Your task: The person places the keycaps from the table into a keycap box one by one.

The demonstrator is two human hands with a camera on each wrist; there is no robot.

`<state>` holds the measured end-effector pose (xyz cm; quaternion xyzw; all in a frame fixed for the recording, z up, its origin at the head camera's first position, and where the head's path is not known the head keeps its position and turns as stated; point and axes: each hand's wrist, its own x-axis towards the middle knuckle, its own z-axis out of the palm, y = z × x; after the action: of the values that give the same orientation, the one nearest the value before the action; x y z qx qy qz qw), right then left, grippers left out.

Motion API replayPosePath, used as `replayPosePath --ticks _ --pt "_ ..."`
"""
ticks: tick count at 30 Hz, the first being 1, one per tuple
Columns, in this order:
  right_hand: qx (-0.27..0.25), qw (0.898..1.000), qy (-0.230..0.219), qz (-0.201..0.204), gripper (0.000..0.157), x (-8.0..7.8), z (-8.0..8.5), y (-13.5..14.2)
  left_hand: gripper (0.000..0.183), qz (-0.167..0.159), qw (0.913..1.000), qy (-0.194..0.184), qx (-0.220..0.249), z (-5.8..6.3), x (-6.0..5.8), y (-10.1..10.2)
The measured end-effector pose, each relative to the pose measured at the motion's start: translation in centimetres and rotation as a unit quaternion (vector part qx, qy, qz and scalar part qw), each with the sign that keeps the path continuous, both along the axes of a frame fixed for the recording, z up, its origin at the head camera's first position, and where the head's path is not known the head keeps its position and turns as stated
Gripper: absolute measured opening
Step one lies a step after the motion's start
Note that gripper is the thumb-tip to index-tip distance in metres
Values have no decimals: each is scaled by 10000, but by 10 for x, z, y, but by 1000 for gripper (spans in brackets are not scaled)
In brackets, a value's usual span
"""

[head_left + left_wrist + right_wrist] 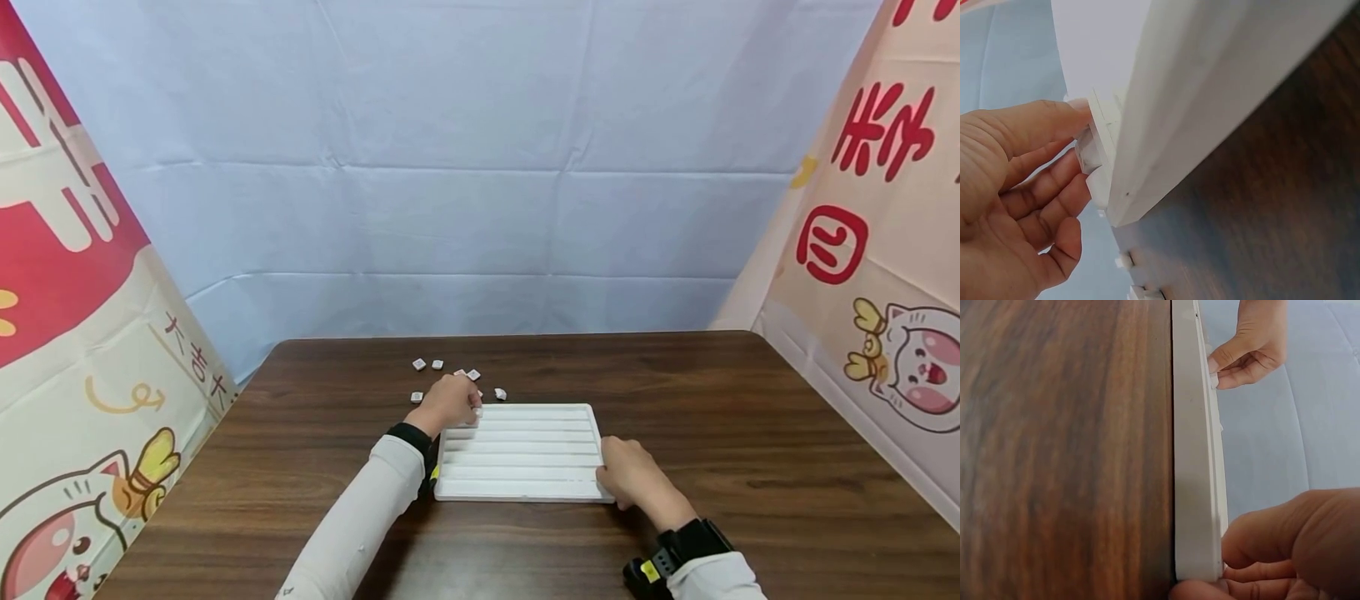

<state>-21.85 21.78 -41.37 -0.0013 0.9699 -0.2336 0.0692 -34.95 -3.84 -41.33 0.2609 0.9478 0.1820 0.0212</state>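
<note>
A white ridged tray (pixel 525 460) lies on the dark wooden table, its slats running from side to side. My left hand (pixel 448 402) is over its far left corner, pinching a small white tile (pixel 1088 152) between thumb and fingers, close to the tray's rim. My right hand (pixel 636 473) grips the tray's right edge, near the front corner. In the right wrist view, the thumb is on one side of the rim and fingers (pixel 1197 590) are at its end.
Several loose white tiles lie behind the tray, among them one tile (pixel 419 364) at the far left and another tile (pixel 500 394) just past the tray's back edge. The wooden table (pixel 712 400) ends at a pale blue cloth backdrop (pixel 480 217), with printed cloths on both sides.
</note>
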Motion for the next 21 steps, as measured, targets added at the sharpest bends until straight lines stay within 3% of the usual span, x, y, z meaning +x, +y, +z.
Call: replayPosePath --ticks 13,21 --pt "-119 9999 56 -66 12 1 -3 2 11 -5 10000 -41 24 2 1 1" --pt "-125 9998 76 -105 6 1 -2 2 14 -48 9999 -101 -41 6 3 0"
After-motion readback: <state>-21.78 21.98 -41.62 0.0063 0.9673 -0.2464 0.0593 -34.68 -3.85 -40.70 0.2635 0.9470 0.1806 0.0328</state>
